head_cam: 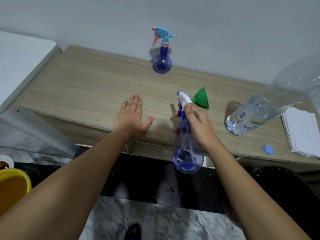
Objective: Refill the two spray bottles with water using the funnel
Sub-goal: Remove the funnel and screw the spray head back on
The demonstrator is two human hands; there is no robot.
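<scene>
Over the desk (pixel 97 80) edge, right hand (pixel 199 123) clenches near bottle (pixel 187 153) by the neck, held in air; left hand (pixel 131 116) flat, holding nothing. Probably unscrewing next: steady the body, twist the head. Count: two spray bottles (far bottle (pixel 161 61) by wall), one funnel (pixel 201 99), one water bottle (pixel 256 111), one cap (pixel 268 150).
</scene>
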